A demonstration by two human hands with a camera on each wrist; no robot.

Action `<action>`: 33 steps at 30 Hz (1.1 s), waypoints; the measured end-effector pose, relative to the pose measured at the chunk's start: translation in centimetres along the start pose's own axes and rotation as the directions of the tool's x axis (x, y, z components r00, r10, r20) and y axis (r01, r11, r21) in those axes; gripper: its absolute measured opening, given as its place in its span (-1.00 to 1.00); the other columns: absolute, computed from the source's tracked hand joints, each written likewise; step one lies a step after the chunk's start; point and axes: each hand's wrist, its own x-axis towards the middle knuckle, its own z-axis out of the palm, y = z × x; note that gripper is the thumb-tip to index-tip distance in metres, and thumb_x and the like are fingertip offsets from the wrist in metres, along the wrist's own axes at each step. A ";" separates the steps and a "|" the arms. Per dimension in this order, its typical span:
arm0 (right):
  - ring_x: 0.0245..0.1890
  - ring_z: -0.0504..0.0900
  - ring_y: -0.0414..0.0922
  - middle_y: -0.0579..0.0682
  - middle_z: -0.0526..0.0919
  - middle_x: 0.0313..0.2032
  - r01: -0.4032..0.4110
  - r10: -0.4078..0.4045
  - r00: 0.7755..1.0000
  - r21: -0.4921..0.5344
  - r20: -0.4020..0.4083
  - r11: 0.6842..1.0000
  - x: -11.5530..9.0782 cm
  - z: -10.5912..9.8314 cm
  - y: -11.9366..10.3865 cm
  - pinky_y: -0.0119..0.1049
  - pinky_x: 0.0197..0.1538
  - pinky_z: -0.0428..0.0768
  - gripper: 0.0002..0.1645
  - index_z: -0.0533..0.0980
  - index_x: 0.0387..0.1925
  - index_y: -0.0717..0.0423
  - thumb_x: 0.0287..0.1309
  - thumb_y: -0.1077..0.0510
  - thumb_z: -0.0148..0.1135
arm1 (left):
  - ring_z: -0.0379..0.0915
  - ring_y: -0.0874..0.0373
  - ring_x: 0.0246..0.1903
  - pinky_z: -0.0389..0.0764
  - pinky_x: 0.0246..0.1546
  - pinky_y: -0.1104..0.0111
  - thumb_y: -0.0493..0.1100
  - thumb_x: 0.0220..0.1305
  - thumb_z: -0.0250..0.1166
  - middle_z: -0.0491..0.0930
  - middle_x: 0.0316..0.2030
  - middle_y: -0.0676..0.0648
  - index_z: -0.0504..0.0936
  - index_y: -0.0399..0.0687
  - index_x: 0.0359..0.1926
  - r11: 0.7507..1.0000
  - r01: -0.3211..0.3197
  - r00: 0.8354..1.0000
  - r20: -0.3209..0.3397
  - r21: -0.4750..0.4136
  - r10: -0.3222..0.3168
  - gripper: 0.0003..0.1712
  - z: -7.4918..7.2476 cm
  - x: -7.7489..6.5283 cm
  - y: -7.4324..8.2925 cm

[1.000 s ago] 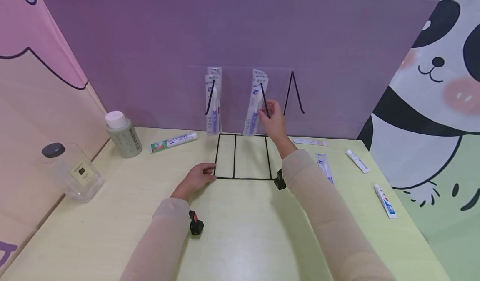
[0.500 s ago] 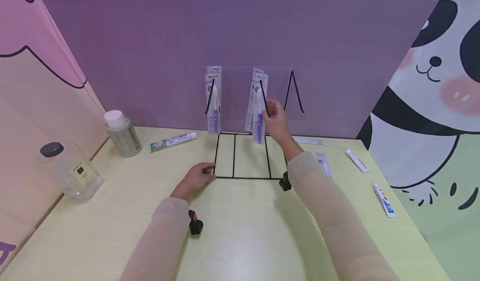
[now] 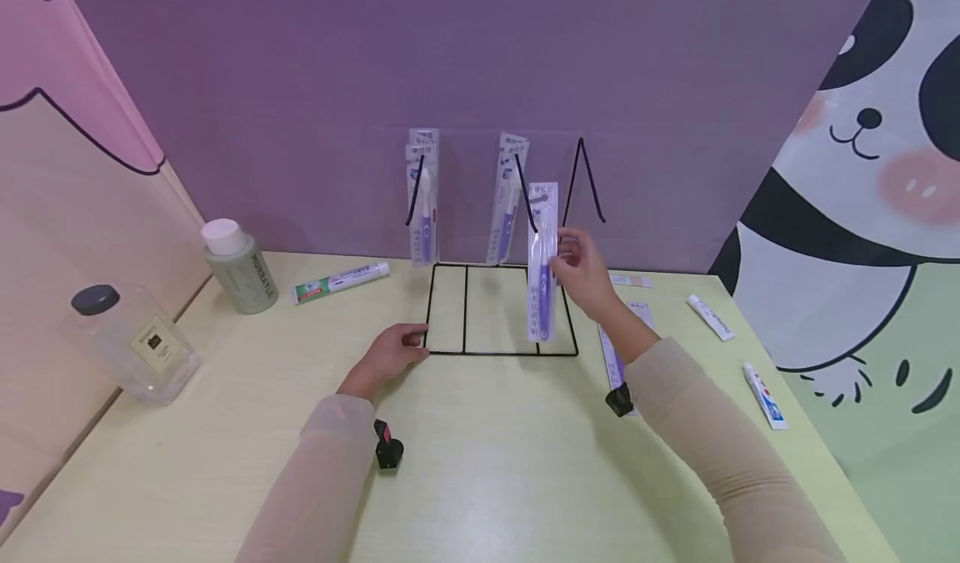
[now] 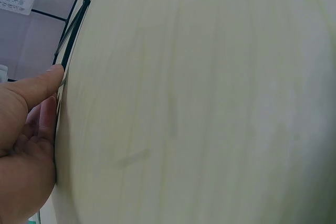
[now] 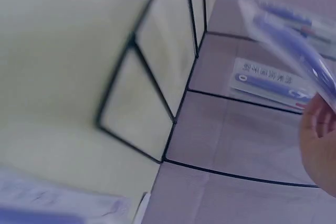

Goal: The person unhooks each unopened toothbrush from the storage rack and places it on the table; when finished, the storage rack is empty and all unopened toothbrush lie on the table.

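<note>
My right hand (image 3: 581, 273) pinched a packaged purple toothbrush (image 3: 542, 261) by its edge and held it upright in the air, just in front of the black wire display rack (image 3: 501, 309), with its lower end over the rack's front rail. My left hand (image 3: 392, 353) rested on the pale yellow-green surface (image 3: 487, 463), thumb and fingers set against the front left corner of the rack's base; the left wrist view showed the thumb (image 4: 39, 85) pressed to the black wire there. On the rack's left hook hung a bunch of packaged toothbrushes (image 3: 422, 196), and another bunch (image 3: 508, 200) hung on the middle hook; the right hook (image 3: 583, 181) showed only bare wire against the purple backdrop (image 3: 300, 87). One more packaged toothbrush (image 3: 613, 354) lay flat on the surface under my right forearm. A green-and-white toothpaste tube (image 3: 341, 281) lay left of the rack, near a frosted green bottle with a white cap (image 3: 234, 266) and a clear square bottle with a dark cap (image 3: 129, 339). Two small white tubes (image 3: 710, 317) (image 3: 764, 394) lay well to the right, by the panda-print drape. The right wrist view, blurred, showed the rack's base wires and the held pack at its edge.
</note>
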 end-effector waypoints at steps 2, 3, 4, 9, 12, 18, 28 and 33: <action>-0.39 0.47 -0.08 0.23 0.46 -0.17 -0.114 0.113 0.993 0.020 0.040 0.993 -1.7 -0.8 0.2 -0.20 -0.41 0.53 -0.43 0.19 0.16 0.18 0.07 0.42 0.00 | 0.29 0.01 -0.07 0.29 0.00 0.14 -0.23 0.16 0.25 0.42 -0.09 -0.14 0.38 -0.11 0.20 1.000 -0.002 1.000 0.002 -0.002 0.002 -0.45 0.0 0.0 -0.1; -0.39 0.48 -0.08 0.22 0.45 -0.16 -0.169 0.168 0.984 0.021 0.063 0.985 -2.7 -1.2 0.4 -0.19 -0.41 0.54 -0.40 0.17 0.19 0.15 0.08 0.42 0.00 | 0.29 0.01 -0.07 0.29 0.00 0.14 -0.23 0.16 0.26 0.42 -0.09 -0.14 0.38 -0.11 0.20 1.000 -0.001 1.000 0.002 -0.008 0.001 -0.45 0.0 0.1 -0.1; -0.38 0.48 -0.09 0.22 0.43 -0.15 -0.221 0.219 0.972 0.018 0.090 0.975 -3.7 -1.7 0.5 -0.20 -0.41 0.55 -0.37 0.15 0.22 0.13 0.09 0.41 0.01 | 0.29 0.01 -0.06 0.29 0.00 0.14 -0.22 0.16 0.25 0.42 -0.08 -0.14 0.38 -0.11 0.20 1.000 -0.003 1.000 0.004 -0.011 0.003 -0.45 0.0 0.1 -0.2; -0.40 0.48 -0.07 0.19 0.36 -0.18 -0.416 0.409 0.891 -0.006 0.197 0.909 -8.6 -3.4 2.0 -0.20 -0.41 0.56 -0.32 0.07 0.27 0.11 0.13 0.41 0.01 | 0.28 0.01 -0.03 0.29 0.02 0.15 -0.23 0.16 0.25 0.42 -0.06 -0.14 0.37 -0.10 0.21 1.000 -0.007 1.000 0.010 -0.013 0.007 -0.44 0.0 0.1 -0.4; -0.43 0.47 -0.06 0.19 0.34 -0.20 -0.486 0.476 0.844 -0.025 0.246 0.874 -11.1 -3.8 3.2 -0.16 -0.40 0.56 -0.31 0.03 0.26 0.14 0.13 0.43 0.00 | 0.28 0.01 -0.05 0.29 0.01 0.16 -0.22 0.17 0.25 0.41 -0.07 -0.14 0.37 -0.10 0.21 1.000 -0.007 1.000 0.012 -0.009 0.007 -0.44 -0.1 0.2 -0.3; -0.41 0.46 -0.02 0.21 0.35 -0.22 -0.583 0.575 0.768 -0.066 0.282 0.810 -14.6 -4.1 4.7 -0.10 -0.37 0.55 -0.28 0.03 0.25 0.17 0.06 0.42 0.04 | 0.27 0.00 -0.08 0.29 -0.02 0.16 -0.23 0.18 0.24 0.40 -0.09 -0.15 0.36 -0.13 0.21 1.000 -0.006 1.000 0.022 -0.017 0.006 -0.45 -0.1 0.1 0.1; -0.46 0.49 -0.01 0.18 0.35 -0.32 -0.615 0.639 0.731 -0.172 0.241 0.769 -15.9 -4.2 5.6 -0.13 -0.43 0.56 -0.26 0.11 0.22 0.23 -0.03 0.42 0.12 | 0.28 0.00 -0.09 0.28 -0.01 0.16 -0.22 0.17 0.24 0.41 -0.09 -0.14 0.36 -0.11 0.21 1.000 -0.002 1.000 0.016 -0.013 0.002 -0.45 0.0 0.2 0.0; -0.47 0.51 -0.02 0.17 0.39 -0.31 -0.581 0.648 0.730 -0.302 0.216 0.756 -16.0 -4.3 5.1 -0.14 -0.47 0.57 -0.28 0.15 0.20 0.24 -0.03 0.39 0.16 | 0.28 0.00 -0.07 0.28 -0.01 0.16 -0.22 0.18 0.24 0.41 -0.08 -0.15 0.36 -0.12 0.21 1.000 -0.006 1.000 0.017 -0.015 0.006 -0.45 0.0 0.1 0.0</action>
